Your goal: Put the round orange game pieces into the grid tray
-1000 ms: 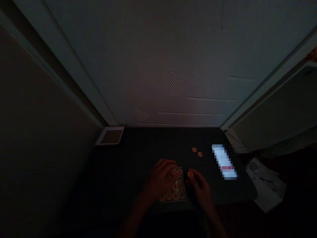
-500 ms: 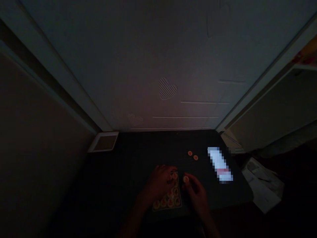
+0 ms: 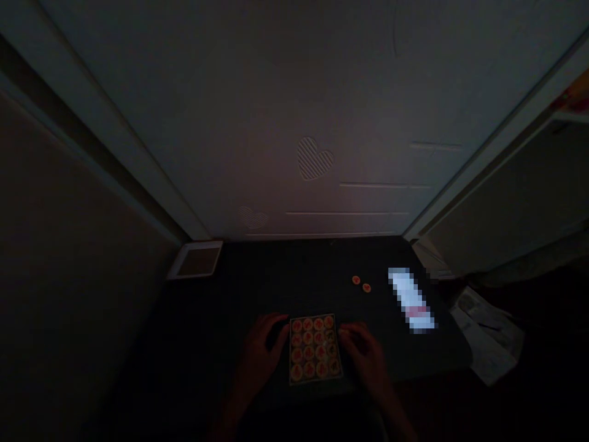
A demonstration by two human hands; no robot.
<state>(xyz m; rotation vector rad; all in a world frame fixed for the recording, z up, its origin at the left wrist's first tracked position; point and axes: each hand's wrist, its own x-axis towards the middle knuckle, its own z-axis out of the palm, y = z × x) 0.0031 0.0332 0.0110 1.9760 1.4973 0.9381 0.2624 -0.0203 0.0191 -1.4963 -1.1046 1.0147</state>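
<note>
A square box point(image 3: 315, 380) sits near the table's front edge, filled with rows of round Chinese chess pieces point(image 3: 308, 353). Most carry red characters; some in the right column look dark. My left hand point(image 3: 263, 344) is at the box's left side, thumb and fingers apart, fingertips at or very near its edge. Close to the right edge, my right hand point(image 3: 364, 350) has its fingertips pinched around a pale piece, mostly hidden in the dim light. Two loose Chinese chess pieces point(image 3: 361, 284) with red marks lie farther back on the table.
A bright, pixelated phone-like rectangle point(image 3: 411, 301) lies on the right of the dark table point(image 3: 257, 276). At the back left corner is a pale shallow tray or frame point(image 3: 196, 259). A wall with raised hearts point(image 3: 315, 158) stands behind. Papers point(image 3: 488, 337) lie beyond the right edge.
My left hand has drawn back left from over the box to its left side, uncovering the rows of pieces. My right hand stays by the right edge, its piece now less visible.
</note>
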